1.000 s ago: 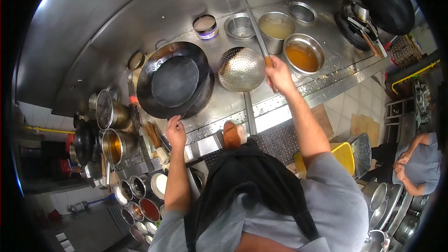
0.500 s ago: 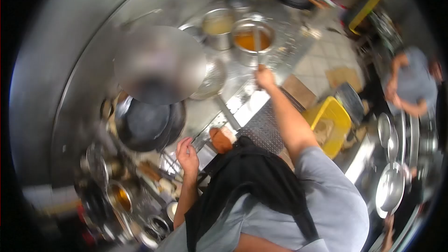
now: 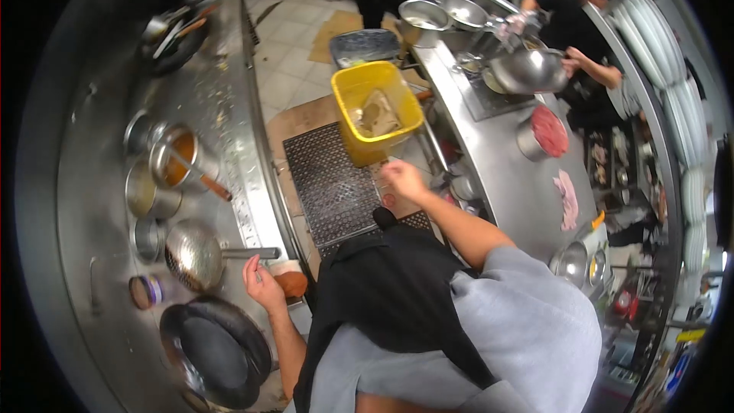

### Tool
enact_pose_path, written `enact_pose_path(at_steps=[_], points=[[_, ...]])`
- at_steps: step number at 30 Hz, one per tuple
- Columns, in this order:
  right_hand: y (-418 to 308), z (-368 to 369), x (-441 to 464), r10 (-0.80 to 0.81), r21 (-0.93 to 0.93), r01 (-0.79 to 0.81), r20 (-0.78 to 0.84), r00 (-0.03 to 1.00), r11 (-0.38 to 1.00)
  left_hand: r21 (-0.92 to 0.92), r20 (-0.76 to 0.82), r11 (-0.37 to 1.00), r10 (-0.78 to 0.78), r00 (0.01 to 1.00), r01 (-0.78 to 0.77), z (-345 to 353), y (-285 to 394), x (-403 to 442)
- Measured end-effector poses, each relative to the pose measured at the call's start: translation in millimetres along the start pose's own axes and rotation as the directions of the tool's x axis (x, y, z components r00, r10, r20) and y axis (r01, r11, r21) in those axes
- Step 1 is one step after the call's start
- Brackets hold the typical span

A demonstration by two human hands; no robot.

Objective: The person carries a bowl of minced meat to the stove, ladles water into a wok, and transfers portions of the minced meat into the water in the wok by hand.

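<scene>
My left hand [image 3: 262,284] hovers over the steel counter's edge with loosely bent fingers apart, holding nothing visible. Just above it lies the handle of a perforated skimmer [image 3: 196,255], and beside it is an orange-brown cloth-like item [image 3: 291,284]. My right hand [image 3: 405,181] is out over the floor beside a yellow bin [image 3: 377,141], its fingers loosely curled and slightly blurred, with nothing visible in them. A ladle [image 3: 205,180] with a wooden grip rests in a pot of orange liquid [image 3: 180,159] on the left counter.
A black wok [image 3: 215,352] sits at the lower left, near a small jar [image 3: 145,291]. A perforated rubber mat [image 3: 329,180] covers the floor. Along the right counter [image 3: 512,176] are a pot of red meat [image 3: 547,131] and a person with a large steel bowl [image 3: 527,71]. Another person stands behind the bin.
My right hand has let go of the ladle, which stays in the pot. The view has turned right, bringing the bin and right counter toward the middle. My left hand is near the skimmer handle.
</scene>
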State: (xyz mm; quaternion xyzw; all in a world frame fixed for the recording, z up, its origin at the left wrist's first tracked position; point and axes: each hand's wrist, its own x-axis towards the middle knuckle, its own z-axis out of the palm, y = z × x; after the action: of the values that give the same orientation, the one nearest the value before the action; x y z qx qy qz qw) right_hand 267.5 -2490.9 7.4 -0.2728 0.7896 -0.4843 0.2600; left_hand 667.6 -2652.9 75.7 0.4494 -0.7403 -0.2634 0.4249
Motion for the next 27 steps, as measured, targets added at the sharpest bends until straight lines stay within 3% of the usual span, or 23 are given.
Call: enact_pose_path(at_steps=[1, 2, 3, 4, 5, 6, 7, 9, 10, 11, 12, 13, 14, 17, 18, 19, 20, 21, 22, 23, 24, 26, 27], points=[[21, -46, -8, 0.137, 0.144, -0.117, -0.142, 0.98, 0.983, -0.002, 0.025, 1.0, 0.0, 1.0, 0.001, 9, 5, -1], [97, -93, -3, -0.087, -0.223, 0.019, -0.304, 0.949, 0.975, 0.002, 0.047, 1.0, -0.001, 0.999, 0.001, 17, 11, -1], [71, -140, -17, 0.36, 0.335, -0.218, -0.457, 0.813, 0.917, -0.022, 0.105, 1.0, -0.002, 0.994, 0.004, 27, 20, -2], [99, -191, -16, 0.435, 0.439, -0.185, -0.58, 0.689, 0.879, -0.024, 0.114, 1.0, 0.007, 0.993, -0.004, 37, 27, -1], [124, -242, -19, 0.423, 0.361, -0.224, -0.716, 0.555, 0.905, -0.032, 0.16, 0.999, 0.026, 0.987, -0.022, 50, 33, 0], [144, -294, -21, 0.255, 0.08, -0.395, -0.874, 0.413, 0.915, -0.041, 0.205, 0.998, 0.045, 0.978, -0.037, 65, 41, 0], [163, -342, -23, -0.058, -0.163, -0.371, -0.959, 0.278, 0.914, -0.056, 0.256, 0.998, 0.054, 0.965, -0.041, 80, 46, 1], [108, -393, -40, -0.076, -0.114, -0.466, -0.992, 0.099, 0.877, -0.107, 0.355, 0.994, 0.013, 0.935, 0.027, 121, 70, 6], [117, -418, -41, -0.073, -0.106, -0.469, -0.994, 0.087, 0.877, -0.147, 0.444, 0.983, -0.03, 0.895, 0.106, 146, 88, 10], [128, -454, -45, 0.273, 0.235, -0.376, -0.961, 0.051, 0.897, -0.206, 0.524, 0.963, -0.04, 0.851, 0.173, 175, 111, 13], [143, -483, -49, 0.586, 0.553, -0.27, -0.809, 0.054, 0.788, -0.254, 0.603, 0.935, -0.047, 0.797, 0.247, 205, 136, 16], [161, -497, -55, 0.685, 0.657, -0.195, -0.701, 0.197, 0.729, -0.292, 0.685, 0.918, 0.005, 0.728, 0.269, 237, 155, 18], [168, -502, -63, 0.688, 0.657, -0.206, -0.698, 0.197, 0.725, -0.322, 0.754, 0.898, 0.052, 0.654, 0.3, 267, 174, 19], [188, -504, -63, 0.697, 0.749, -0.152, -0.494, 0.52, 0.645, -0.382, 0.777, 0.923, 0.345, 0.526, -0.042, 335, 246, 23], [211, -511, -80, 0.237, 0.363, -0.087, -0.396, 0.887, 0.928, -0.3, 0.861, 0.951, 0.237, 0.449, 0.073, 343, 276, 23], [205, -509, -83, -0.106, -0.235, 0.049, -0.235, 0.966, 0.971, -0.336, 0.827, 0.938, 0.336, 0.45, -0.084, 359, 282, 18], [227, -515, -74, 0.125, 0.248, -0.058, -0.262, 0.957, 0.967, -0.41, 0.773, 0.905, 0.41, 0.483, -0.113, 380, 275, 4], [212, -510, -68, 0.214, 0.39, -0.1, -0.26, 0.942, 0.915, -0.453, 0.74, 0.878, 0.468, 0.484, -0.157, 382, 286, 5], [194, -498, -52, 0.56, 0.62, -0.234, -0.404, 0.723, 0.749, -0.412, 0.779, 0.907, 0.4, 0.483, -0.087, 378, 291, 3], [203, -498, -43, 0.639, 0.743, -0.108, -0.48, 0.601, 0.66, -0.382, 0.788, 0.919, 0.378, 0.486, -0.097, 382, 286, -3], [217, -502, -35, 0.667, 0.753, -0.041, -0.553, 0.5, 0.656, -0.366, 0.799, 0.924, 0.373, 0.472, -0.111, 383, 276, -5], [211, -497, -37, 0.646, 0.7, -0.045, -0.629, 0.432, 0.712, -0.327, 0.791, 0.944, 0.295, 0.536, -0.036, 365, 253, -5], [217, -500, -35, 0.642, 0.701, -0.061, -0.61, 0.463, 0.71, -0.311, 0.798, 0.95, 0.242, 0.551, 0.033, 359, 240, -9]])
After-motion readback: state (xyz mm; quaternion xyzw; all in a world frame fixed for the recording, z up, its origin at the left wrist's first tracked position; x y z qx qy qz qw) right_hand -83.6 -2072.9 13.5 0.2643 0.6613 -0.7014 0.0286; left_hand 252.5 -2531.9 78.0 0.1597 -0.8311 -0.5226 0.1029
